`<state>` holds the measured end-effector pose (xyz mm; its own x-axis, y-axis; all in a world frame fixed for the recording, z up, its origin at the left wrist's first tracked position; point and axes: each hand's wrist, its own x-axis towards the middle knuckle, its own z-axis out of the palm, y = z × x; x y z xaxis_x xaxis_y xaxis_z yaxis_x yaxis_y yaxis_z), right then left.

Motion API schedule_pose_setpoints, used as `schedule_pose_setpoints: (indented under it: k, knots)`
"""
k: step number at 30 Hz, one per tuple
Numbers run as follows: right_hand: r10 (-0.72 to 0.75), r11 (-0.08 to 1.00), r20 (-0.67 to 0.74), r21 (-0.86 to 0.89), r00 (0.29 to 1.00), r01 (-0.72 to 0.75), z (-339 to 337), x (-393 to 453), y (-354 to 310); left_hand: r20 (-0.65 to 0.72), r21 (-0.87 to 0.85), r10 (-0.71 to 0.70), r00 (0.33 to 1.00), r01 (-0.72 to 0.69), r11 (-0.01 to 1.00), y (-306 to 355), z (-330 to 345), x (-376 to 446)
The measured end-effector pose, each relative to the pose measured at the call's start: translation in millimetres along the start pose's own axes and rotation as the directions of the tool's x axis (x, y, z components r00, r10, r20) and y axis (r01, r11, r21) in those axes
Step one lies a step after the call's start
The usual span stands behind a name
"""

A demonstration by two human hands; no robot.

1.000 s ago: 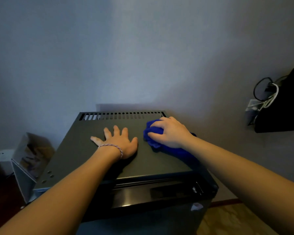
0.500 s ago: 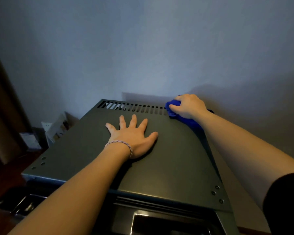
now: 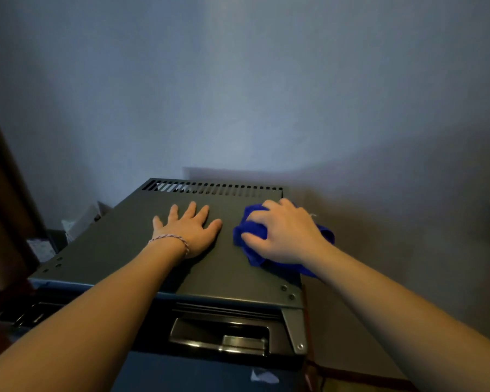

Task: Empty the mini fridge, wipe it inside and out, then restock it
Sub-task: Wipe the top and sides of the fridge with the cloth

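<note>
The mini fridge stands against the wall, its flat dark top under both hands. The right hand has its fingers curled round a bunched blue cloth and presses it to the fridge's top near the right edge, just in front of the row of vent slots at the back. The left hand lies flat on the middle of the top, fingers straight and spread, bracing the fridge. This looks like the outside wipe, with the top being done. The next stroke probably needs the cloth drawn across toward the left, so the bracing hand would have to lift or slide out of the way. The vent slots could snag the cloth if it runs too far back. Left of the fridge, a pale box leans by the wall; below the fridge's top the recessed door handle shows.
</note>
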<state>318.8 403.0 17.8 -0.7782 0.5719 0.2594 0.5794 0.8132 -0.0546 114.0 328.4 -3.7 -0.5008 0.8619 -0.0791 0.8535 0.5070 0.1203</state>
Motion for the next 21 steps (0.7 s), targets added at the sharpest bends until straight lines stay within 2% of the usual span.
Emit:
schedule_pose_setpoints:
  k: [5, 9, 15, 21]
  knots:
    - [-0.037, 0.992, -0.019, 0.116, 0.999, 0.039, -13, -83, -28, 0.005, 0.008, 0.055, 0.998, -0.055, 0.998, 1, 3, -19]
    - [0.015, 0.978, -0.093, 0.208, 0.996, 0.005, -11, -102, -34, -0.008, 0.018, 0.057, 0.998, -0.057, 0.998, 1, 2, -20]
    - [0.102, 0.972, -0.075, 0.218, 0.992, -0.083, -3, -47, -5, 0.02, 0.029, 0.032, 0.999, -0.033, 0.999, 8, 0, -18]
    - [0.149, 0.967, -0.034, 0.213, 0.988, -0.138, 16, 36, 50, 0.074, 0.043, -0.077, 0.994, 0.073, 0.996, 37, -2, -12]
